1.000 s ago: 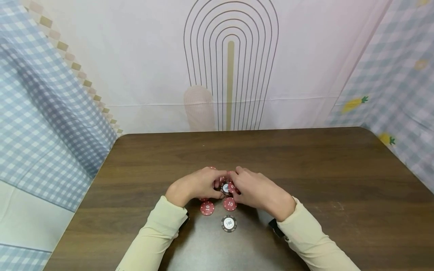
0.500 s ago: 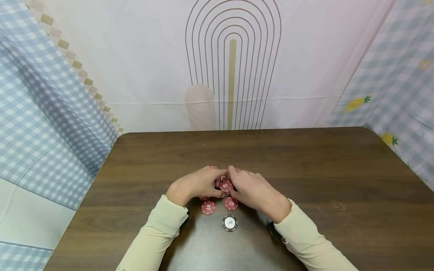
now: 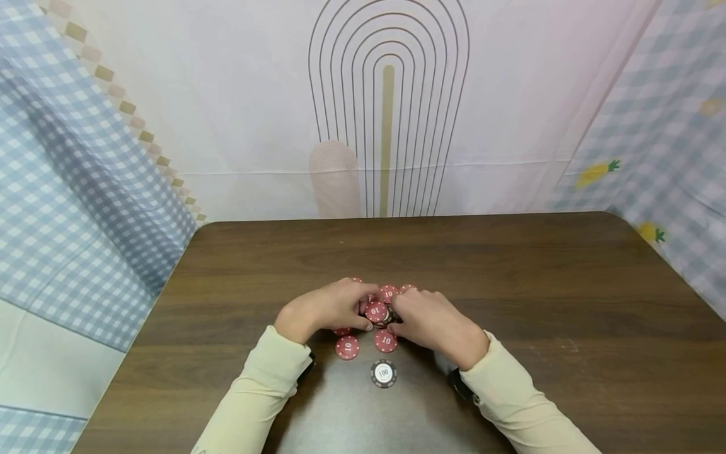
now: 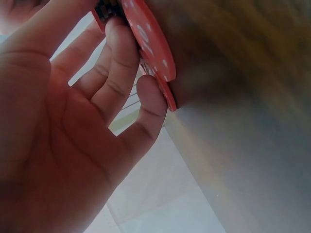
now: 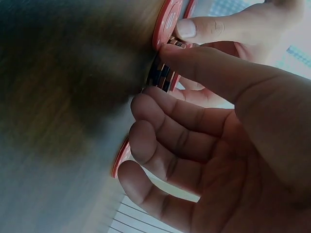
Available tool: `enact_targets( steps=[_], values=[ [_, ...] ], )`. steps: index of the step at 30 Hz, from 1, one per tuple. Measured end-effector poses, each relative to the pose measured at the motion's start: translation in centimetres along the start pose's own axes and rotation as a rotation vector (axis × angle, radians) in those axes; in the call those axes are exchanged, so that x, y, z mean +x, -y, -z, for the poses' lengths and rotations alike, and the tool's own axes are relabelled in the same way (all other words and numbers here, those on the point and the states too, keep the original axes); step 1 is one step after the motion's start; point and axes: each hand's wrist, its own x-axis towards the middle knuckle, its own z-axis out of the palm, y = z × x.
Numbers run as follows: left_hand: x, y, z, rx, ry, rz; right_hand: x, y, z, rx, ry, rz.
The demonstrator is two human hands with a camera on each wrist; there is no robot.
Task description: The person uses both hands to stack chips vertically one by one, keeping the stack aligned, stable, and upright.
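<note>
A small stack of poker chips stands mid-table, a red 10 chip point(image 3: 375, 311) lying on top. My left hand point(image 3: 331, 307) curls around the stack's left side, thumb at the near edge and fingers behind. From the right, my right hand point(image 3: 435, 320) holds it between thumb and fingers. In the right wrist view, black chips point(image 5: 160, 75) under the red one sit between the right thumb and forefinger, with the left thumb point(image 5: 204, 29) close by. A loose red chip point(image 4: 150, 39) lies beside the left fingertips in the left wrist view.
Near the hands lie loose red 10 chips: one at front left point(image 3: 347, 347), one right of it point(image 3: 386, 341), others behind the stack point(image 3: 388, 293). A black 100 chip point(image 3: 384, 373) lies nearest the front. The brown table point(image 3: 510, 265) meets a patterned cloth behind.
The right hand brought a red chip left onto the stack, covering the black 100 chip on top. Its fingers then drew back slightly right, uncovering red chips behind. The left hand stayed put.
</note>
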Motion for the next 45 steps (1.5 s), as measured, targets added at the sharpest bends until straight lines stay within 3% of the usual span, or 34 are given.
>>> enact_targets(
  steps=[7,18,33,40,45],
  values=[
    [-0.2,-0.1,0.2,-0.004,0.024,0.001,0.0,0.0,-0.1,0.000,-0.004,0.016],
    [0.1,0.0,0.0,-0.002,-0.005,-0.040,0.1,-0.1,-0.3,-0.030,-0.049,0.049],
    [0.1,-0.4,0.2,-0.018,-0.008,-0.010,0.3,-1.1,0.6,-0.023,-0.046,0.051],
    [0.2,-0.5,0.2,-0.001,0.001,0.011,-0.1,-2.8,1.6,-0.107,-0.171,0.028],
    [0.3,-0.5,0.0,0.003,0.002,0.017,-0.1,-3.3,1.5,-0.110,-0.185,0.009]
  ],
)
